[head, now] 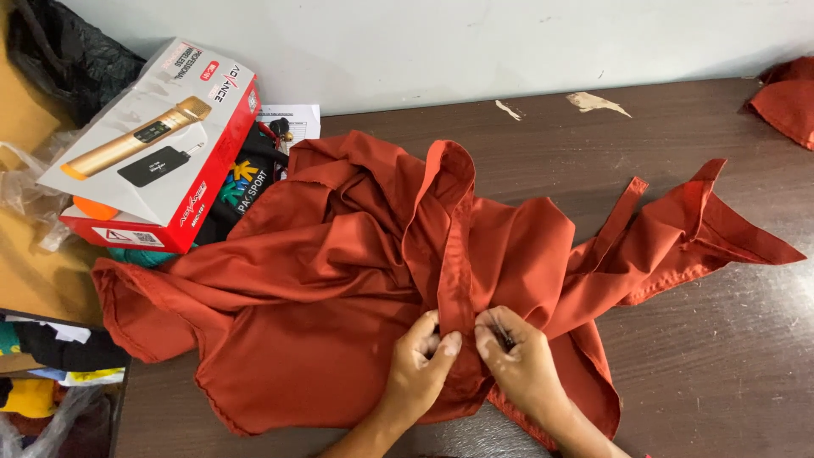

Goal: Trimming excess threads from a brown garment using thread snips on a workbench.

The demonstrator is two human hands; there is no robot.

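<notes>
small dark tool (502, 332) in right hand (524, 365) mostly hidden, red cloth scrap (784, 97) cut off rt edge

Dark wooden table (712, 356) against white wall (509, 42)

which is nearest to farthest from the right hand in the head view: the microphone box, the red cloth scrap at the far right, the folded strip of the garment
From the right hand:
1. Folded strip, touching it, centre.
2. Red cloth scrap, top right corner.
3. Microphone box, top left.

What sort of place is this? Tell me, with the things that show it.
Probably a small tailoring or garment workroom: both hands, left hand and right hand, work a seam of the rust-red garment on a dark wooden table, another red cloth piece nearby.
</notes>
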